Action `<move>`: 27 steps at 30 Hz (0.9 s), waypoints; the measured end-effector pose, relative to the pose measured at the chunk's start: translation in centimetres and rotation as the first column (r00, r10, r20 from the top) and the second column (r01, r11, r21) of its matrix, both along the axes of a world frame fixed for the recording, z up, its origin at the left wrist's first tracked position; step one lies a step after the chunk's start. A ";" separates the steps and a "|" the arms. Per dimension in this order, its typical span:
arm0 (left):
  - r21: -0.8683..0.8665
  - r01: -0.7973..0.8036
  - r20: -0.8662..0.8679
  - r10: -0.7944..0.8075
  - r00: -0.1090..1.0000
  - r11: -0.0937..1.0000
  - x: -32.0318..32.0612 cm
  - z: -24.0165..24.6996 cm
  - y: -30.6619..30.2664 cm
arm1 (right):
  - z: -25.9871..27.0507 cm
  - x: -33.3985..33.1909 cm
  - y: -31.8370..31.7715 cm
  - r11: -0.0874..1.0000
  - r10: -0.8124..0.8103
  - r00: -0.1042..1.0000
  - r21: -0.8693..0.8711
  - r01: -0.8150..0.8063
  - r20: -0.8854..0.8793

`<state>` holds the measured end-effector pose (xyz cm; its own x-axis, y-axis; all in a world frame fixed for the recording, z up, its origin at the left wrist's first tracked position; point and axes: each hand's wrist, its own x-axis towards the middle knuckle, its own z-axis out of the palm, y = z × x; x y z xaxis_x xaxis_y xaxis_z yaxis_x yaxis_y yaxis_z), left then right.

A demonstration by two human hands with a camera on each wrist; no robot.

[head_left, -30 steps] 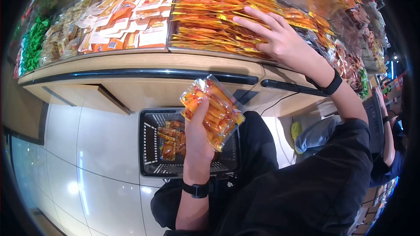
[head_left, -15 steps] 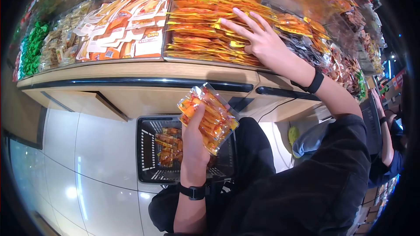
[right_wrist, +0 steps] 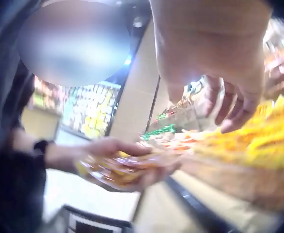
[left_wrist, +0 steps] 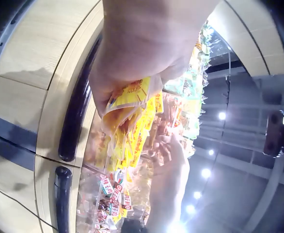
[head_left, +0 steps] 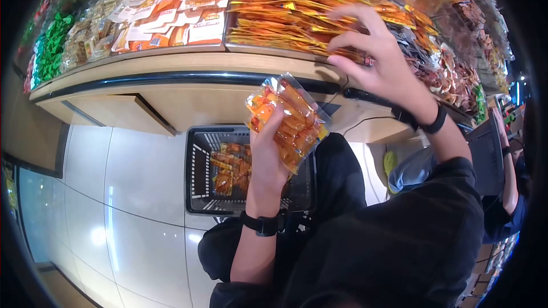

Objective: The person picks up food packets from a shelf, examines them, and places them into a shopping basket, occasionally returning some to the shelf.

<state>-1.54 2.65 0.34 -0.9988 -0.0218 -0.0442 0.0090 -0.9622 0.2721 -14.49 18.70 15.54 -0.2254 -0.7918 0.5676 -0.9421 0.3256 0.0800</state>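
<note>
My left hand [head_left: 267, 162] grips a clear bag of orange snack packets [head_left: 290, 118] and holds it up in front of the counter, above the basket. The left wrist view shows the same bag [left_wrist: 127, 104] bunched in that hand's fingers. My right hand [head_left: 374, 51] hovers over the pile of orange packets [head_left: 285, 11] in the display bin, with its fingers curled. In the right wrist view those fingers [right_wrist: 229, 107] hang just above the pile [right_wrist: 251, 141] with nothing between them, and the left hand with the bag [right_wrist: 120, 170] shows beyond.
A black wire basket [head_left: 194, 177] stands on the white tiled floor below the counter with several orange packets in it. White-and-orange packs [head_left: 182, 17] and green packs [head_left: 51, 51] fill the bins to the left. Another person [head_left: 508, 188] stands at the right.
My right hand lay flat with spread fingers on the orange pile; now it is lifted off with its fingers curled. The left hand has raised the bag a little.
</note>
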 end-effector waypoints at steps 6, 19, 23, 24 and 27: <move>-0.171 -0.099 0.027 0.105 0.994 0.980 0.7 0.7 0.4 | -5.3 4.8 -0.7 0.979 -0.127 0.297 0.071 0.192 0.947; -0.370 -0.256 0.078 0.304 0.949 0.893 0.7 0.3 0.1 | -8.0 6.3 -1.5 0.987 -0.096 0.745 -0.034 0.158 0.660; -0.368 -0.265 0.080 0.315 0.946 0.891 1.0 0.8 -0.1 | -8.8 6.0 -1.8 0.997 -0.022 0.663 -0.037 0.074 0.748; -0.303 -0.243 0.054 0.271 0.961 0.922 1.1 0.8 -0.4 | -8.7 6.0 -2.0 0.997 -0.053 0.590 0.005 0.082 0.806; -0.142 -0.225 0.027 0.231 0.973 0.964 1.6 1.6 -0.9 | -8.4 6.3 -2.7 0.991 0.050 0.562 -0.109 0.071 0.826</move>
